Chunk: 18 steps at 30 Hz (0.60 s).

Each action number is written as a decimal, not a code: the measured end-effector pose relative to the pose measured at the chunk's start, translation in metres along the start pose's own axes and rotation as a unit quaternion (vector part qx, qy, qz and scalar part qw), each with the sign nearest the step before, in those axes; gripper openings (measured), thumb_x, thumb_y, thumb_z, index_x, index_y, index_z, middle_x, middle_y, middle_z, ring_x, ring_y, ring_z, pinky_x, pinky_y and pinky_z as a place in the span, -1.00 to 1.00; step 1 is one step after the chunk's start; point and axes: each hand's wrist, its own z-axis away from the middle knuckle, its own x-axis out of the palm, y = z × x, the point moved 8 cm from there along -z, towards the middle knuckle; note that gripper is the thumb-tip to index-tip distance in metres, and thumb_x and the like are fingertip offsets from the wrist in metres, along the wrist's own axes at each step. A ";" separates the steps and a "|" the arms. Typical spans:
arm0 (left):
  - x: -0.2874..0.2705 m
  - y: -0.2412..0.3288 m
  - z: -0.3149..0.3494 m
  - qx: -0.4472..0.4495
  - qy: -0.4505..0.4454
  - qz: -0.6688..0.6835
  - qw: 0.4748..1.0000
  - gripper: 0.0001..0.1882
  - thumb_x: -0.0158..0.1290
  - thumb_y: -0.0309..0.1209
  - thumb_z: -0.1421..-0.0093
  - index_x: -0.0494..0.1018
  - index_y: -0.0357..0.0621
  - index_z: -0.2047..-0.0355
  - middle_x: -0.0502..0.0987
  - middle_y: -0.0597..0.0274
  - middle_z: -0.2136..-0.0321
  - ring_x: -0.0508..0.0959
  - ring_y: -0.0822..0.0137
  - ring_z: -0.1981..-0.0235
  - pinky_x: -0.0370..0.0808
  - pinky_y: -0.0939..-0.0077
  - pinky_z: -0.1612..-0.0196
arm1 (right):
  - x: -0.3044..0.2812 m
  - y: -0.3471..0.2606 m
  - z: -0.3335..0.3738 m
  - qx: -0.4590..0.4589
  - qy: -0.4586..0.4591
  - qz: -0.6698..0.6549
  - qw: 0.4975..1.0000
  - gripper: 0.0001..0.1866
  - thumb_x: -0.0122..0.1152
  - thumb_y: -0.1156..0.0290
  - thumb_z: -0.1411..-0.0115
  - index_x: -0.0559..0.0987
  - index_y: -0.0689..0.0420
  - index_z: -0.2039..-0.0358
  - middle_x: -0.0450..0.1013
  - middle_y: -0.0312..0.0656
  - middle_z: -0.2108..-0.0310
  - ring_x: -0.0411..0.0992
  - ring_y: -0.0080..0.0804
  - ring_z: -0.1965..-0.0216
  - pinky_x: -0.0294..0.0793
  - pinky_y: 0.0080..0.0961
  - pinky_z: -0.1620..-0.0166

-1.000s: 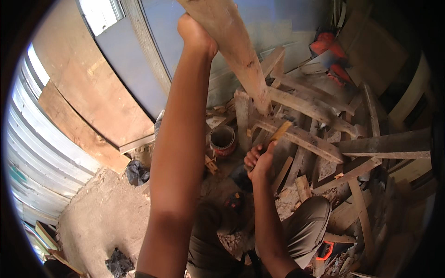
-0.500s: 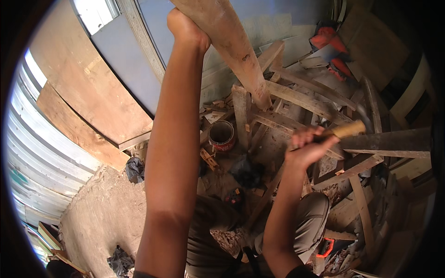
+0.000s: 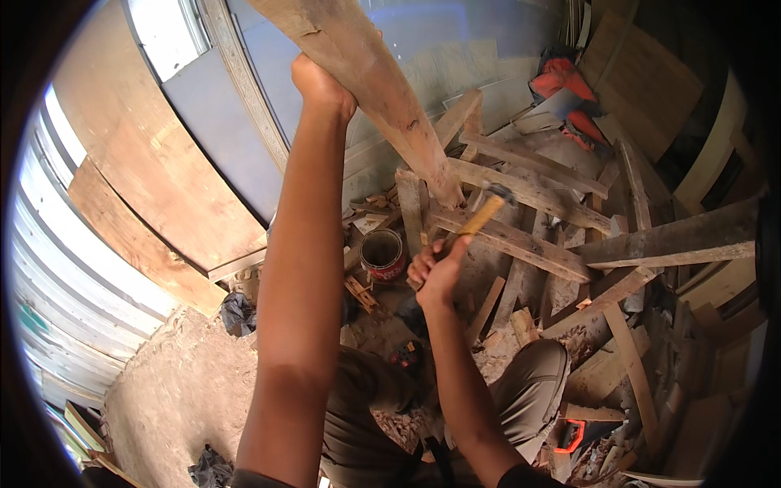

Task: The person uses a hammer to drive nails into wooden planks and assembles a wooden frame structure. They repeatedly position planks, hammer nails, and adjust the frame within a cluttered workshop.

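A left hand [image 3: 322, 84] grips a tilted plank [image 3: 381, 89], its lower end just beyond the right hand [image 3: 436, 272], which clasps a hammer [image 3: 482, 217]; a bucket [image 3: 382, 259] stands left of the right hand.

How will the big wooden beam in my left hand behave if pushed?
The beam looks thick and solid, so it's probably stiff and fairly heavy. It appears slanted, with your left hand gripping it, so it could tip if that grip loosens.
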 end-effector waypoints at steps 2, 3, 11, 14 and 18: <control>0.003 -0.003 -0.001 0.003 -0.003 0.018 1.000 -0.49 -0.45 -0.23 -0.34 0.23 -0.35 -0.11 0.45 -0.20 0.11 0.50 -0.12 0.10 0.46 -0.06 -0.06 | 0.000 0.019 -0.001 0.072 -0.018 0.079 0.994 -0.34 -0.28 -0.40 -0.23 0.22 0.01 0.50 0.00 -0.43 0.74 -0.08 -0.59 0.79 -0.05 -0.57 0.71; -0.001 -0.009 -0.002 -0.005 -0.010 0.050 0.999 -0.50 -0.45 -0.25 -0.33 0.26 -0.35 -0.09 0.46 -0.19 0.11 0.51 -0.10 0.12 0.49 -0.03 0.00 | -0.006 0.023 0.000 0.115 -0.006 0.048 0.992 -0.34 -0.28 -0.40 -0.23 0.24 0.01 0.52 0.00 -0.45 0.76 -0.06 -0.60 0.80 -0.05 -0.57 0.73; -0.029 -0.017 -0.015 0.003 -0.047 0.088 0.995 -0.58 -0.24 -0.27 -0.33 0.35 -0.42 0.04 0.51 -0.14 0.21 0.54 0.00 0.17 0.55 0.14 0.11 | -0.005 -0.141 0.054 -0.450 0.023 -0.135 0.882 -0.33 -0.33 -0.46 -0.20 0.28 -0.07 0.56 0.00 -0.49 0.77 -0.07 -0.66 0.81 -0.08 -0.62 0.79; -0.023 -0.011 -0.013 -0.008 0.016 0.074 0.997 -0.54 -0.36 -0.28 -0.34 0.30 -0.39 -0.05 0.48 -0.16 0.11 0.54 -0.05 0.14 0.55 0.06 0.09 | -0.014 -0.029 0.006 -0.213 0.078 -0.004 0.974 -0.32 -0.33 -0.47 -0.19 0.23 -0.04 0.57 -0.05 -0.46 0.77 -0.10 -0.61 0.81 -0.11 -0.58 0.77; -0.002 0.004 -0.001 0.014 0.025 0.003 1.000 -0.48 -0.43 -0.20 -0.35 0.25 -0.34 -0.10 0.45 -0.21 0.08 0.50 -0.12 0.10 0.46 -0.08 -0.03 | -0.045 0.030 0.010 0.111 0.062 0.008 0.992 -0.31 -0.28 -0.47 -0.17 0.22 -0.01 0.54 -0.03 -0.44 0.75 -0.10 -0.57 0.82 -0.13 -0.55 0.75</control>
